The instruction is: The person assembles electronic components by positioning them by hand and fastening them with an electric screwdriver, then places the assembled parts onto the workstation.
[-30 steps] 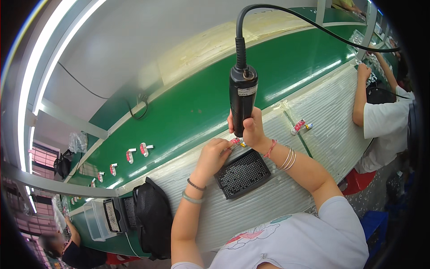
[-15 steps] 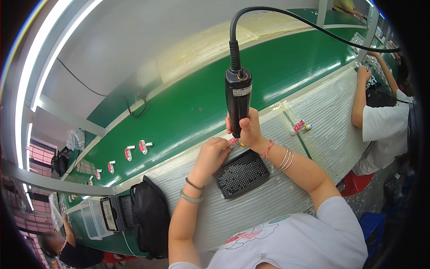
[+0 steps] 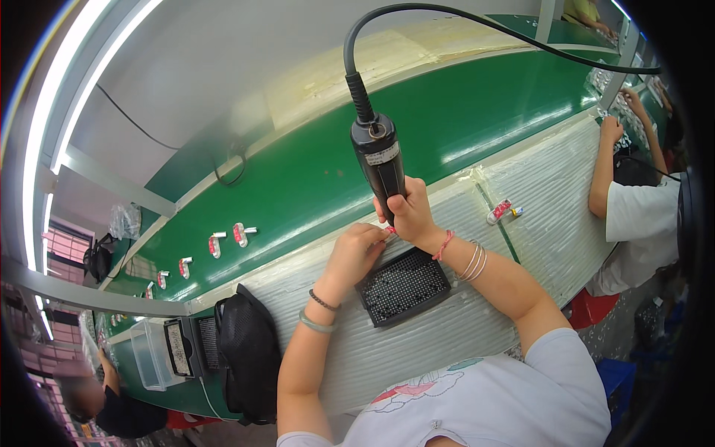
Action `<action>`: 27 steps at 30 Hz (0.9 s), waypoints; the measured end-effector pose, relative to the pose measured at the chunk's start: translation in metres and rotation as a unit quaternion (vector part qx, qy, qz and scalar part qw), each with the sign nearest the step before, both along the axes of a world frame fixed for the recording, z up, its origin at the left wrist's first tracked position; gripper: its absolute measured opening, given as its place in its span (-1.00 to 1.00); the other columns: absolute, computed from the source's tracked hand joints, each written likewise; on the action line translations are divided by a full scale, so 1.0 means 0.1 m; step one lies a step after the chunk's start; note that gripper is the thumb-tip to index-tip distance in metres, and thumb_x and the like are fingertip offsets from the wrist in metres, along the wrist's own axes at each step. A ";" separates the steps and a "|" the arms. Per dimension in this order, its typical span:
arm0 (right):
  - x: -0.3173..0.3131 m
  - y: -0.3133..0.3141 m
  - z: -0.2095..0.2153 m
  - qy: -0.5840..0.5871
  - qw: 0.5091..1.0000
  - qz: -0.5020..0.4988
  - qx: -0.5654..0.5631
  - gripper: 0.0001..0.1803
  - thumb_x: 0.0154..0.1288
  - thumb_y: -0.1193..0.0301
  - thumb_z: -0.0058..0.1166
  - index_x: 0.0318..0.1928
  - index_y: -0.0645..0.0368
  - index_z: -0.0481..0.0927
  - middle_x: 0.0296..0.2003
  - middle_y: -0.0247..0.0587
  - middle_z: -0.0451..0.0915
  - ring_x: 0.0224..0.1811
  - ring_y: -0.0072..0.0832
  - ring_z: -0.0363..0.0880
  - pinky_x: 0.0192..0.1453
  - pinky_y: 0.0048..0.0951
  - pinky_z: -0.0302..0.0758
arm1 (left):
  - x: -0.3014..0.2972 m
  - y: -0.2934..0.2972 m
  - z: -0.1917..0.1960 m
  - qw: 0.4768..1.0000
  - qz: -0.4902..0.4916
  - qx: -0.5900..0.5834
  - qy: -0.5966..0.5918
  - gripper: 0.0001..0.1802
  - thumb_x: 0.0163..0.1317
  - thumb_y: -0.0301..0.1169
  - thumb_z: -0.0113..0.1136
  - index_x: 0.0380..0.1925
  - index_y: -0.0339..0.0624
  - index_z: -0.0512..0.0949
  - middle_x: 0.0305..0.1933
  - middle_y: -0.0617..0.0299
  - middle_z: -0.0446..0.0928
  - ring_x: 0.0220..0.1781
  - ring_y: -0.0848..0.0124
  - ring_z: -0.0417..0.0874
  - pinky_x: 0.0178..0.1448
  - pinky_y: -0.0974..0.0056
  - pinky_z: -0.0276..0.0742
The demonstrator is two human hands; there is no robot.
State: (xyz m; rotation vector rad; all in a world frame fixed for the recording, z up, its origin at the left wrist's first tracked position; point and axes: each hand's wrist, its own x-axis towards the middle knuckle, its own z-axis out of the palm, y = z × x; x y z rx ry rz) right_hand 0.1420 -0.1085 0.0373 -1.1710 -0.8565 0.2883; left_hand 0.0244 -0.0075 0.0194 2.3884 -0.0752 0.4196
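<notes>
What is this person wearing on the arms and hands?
No gloves. The left hand wrist carries a dark bead bracelet and a pale green bangle. The right hand wrist has a pink cord bracelet and several thin silver bangles. White short sleeves with a printed front.

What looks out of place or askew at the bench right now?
Nothing stands out. The right hand grips the corded electric screwdriver upright over a small red-and-white part that the left hand steadies; the black screw tray sits flat on the ribbed mat.
</notes>
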 end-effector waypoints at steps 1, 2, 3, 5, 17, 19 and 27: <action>0.00 0.00 -0.01 0.000 1.000 0.000 0.001 -0.17 -0.04 -0.40 -0.08 -0.47 0.27 0.42 -0.70 -0.35 0.43 -0.69 -0.68 0.38 -0.65 -0.64 0.30 | 0.00 0.00 0.00 1.000 -0.001 -0.001 0.001 -0.79 -0.06 -0.61 0.22 -0.34 -0.27 0.58 -0.30 0.07 0.57 -0.22 0.11 0.56 -0.12 0.18 0.50; 0.00 -0.01 -0.01 0.000 1.000 -0.001 0.003 -0.17 -0.03 -0.40 -0.08 -0.46 0.28 0.42 -0.69 -0.36 0.44 -0.68 -0.68 0.38 -0.64 -0.64 0.30 | 0.01 0.00 0.00 1.000 0.000 -0.002 0.000 -0.79 -0.06 -0.61 0.22 -0.34 -0.27 0.58 -0.30 0.07 0.57 -0.22 0.11 0.56 -0.12 0.18 0.50; 0.01 -0.01 -0.01 0.000 1.000 0.000 0.002 -0.17 -0.03 -0.40 -0.08 -0.46 0.28 0.42 -0.69 -0.36 0.44 -0.68 -0.68 0.38 -0.64 -0.64 0.30 | 0.02 -0.01 0.01 1.000 0.000 -0.003 -0.001 -0.80 -0.06 -0.61 0.22 -0.34 -0.27 0.58 -0.30 0.07 0.57 -0.22 0.11 0.56 -0.13 0.18 0.50; 0.04 -0.03 -0.02 0.001 1.000 0.005 -0.006 -0.14 -0.08 -0.43 -0.05 -0.42 0.29 0.42 -0.65 -0.31 0.45 -0.65 -0.66 0.41 -0.63 -0.64 0.31 | 0.02 -0.03 0.00 1.000 0.000 -0.006 -0.002 -0.80 -0.06 -0.61 0.21 -0.34 -0.27 0.58 -0.30 0.06 0.57 -0.22 0.11 0.56 -0.13 0.17 0.50; -0.42 -0.42 0.04 0.111 0.979 0.153 0.071 -0.05 -0.20 -0.52 -0.11 -0.40 0.27 0.41 -0.62 -0.28 0.45 -0.59 -0.60 0.43 -0.53 -0.61 0.37 | 0.01 0.04 -0.01 1.000 -0.013 -0.004 0.002 -0.82 -0.03 -0.55 0.21 -0.35 -0.29 0.58 -0.33 0.06 0.58 -0.23 0.10 0.56 -0.14 0.19 0.49; -0.43 -0.40 0.00 0.122 0.980 0.136 0.076 -0.11 -0.15 -0.48 -0.09 -0.49 0.26 0.47 -0.65 -0.35 0.45 -0.61 -0.65 0.42 -0.56 -0.62 0.35 | 0.00 0.04 -0.05 1.000 -0.007 -0.006 -0.006 -0.82 -0.03 -0.55 0.21 -0.35 -0.29 0.58 -0.33 0.06 0.58 -0.23 0.11 0.56 -0.14 0.19 0.49; -0.45 -0.42 0.02 0.111 0.985 0.122 0.055 -0.15 -0.12 -0.44 -0.04 -0.49 0.25 0.46 -0.65 -0.35 0.45 -0.60 -0.65 0.43 -0.56 -0.62 0.36 | 0.00 0.03 -0.03 1.000 -0.001 -0.013 -0.008 -0.81 -0.02 -0.54 0.21 -0.34 -0.30 0.58 -0.32 0.05 0.58 -0.22 0.11 0.56 -0.13 0.19 0.50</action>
